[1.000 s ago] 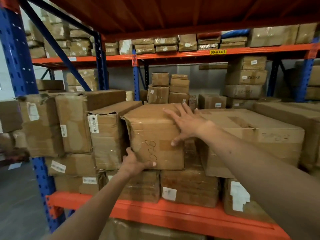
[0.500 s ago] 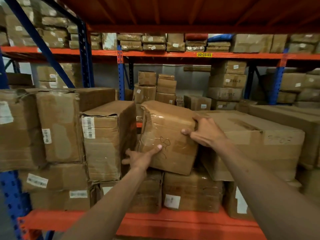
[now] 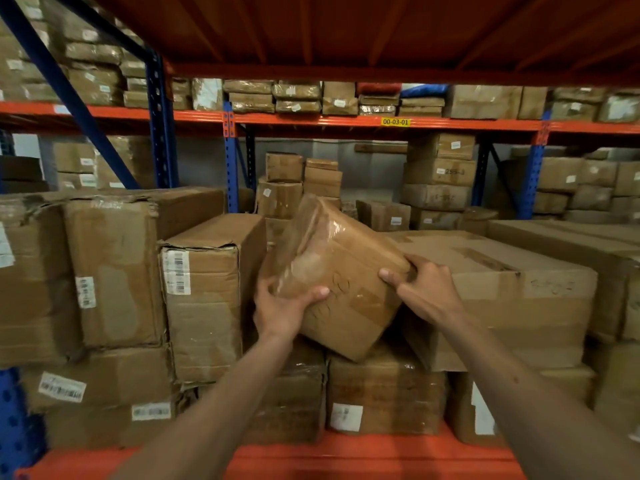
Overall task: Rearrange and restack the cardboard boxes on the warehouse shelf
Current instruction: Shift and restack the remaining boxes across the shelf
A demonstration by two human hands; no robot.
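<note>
A taped cardboard box point(image 3: 346, 271) with pen marks on its face is tilted, its top leaning left and back, between two stacks on the orange shelf point(image 3: 363, 455). My left hand point(image 3: 284, 306) grips its lower left corner, thumb across the front. My right hand point(image 3: 422, 292) grips its right edge, fingers curled round the corner. The box's lower corner rests on a plastic-wrapped box point(image 3: 384, 396) below.
A tall barcode-labelled box point(image 3: 204, 299) stands close on the left, a wide flat box point(image 3: 502, 292) close on the right. More boxes fill the back racks. Blue uprights point(image 3: 159, 133) and an orange beam point(image 3: 346, 121) frame the bay; the upper shelf is low overhead.
The box has been pulled out and tipped further, its top swinging left. My left hand moved up onto the corner; my right hand stayed gripping the right edge. The view moved closer.
</note>
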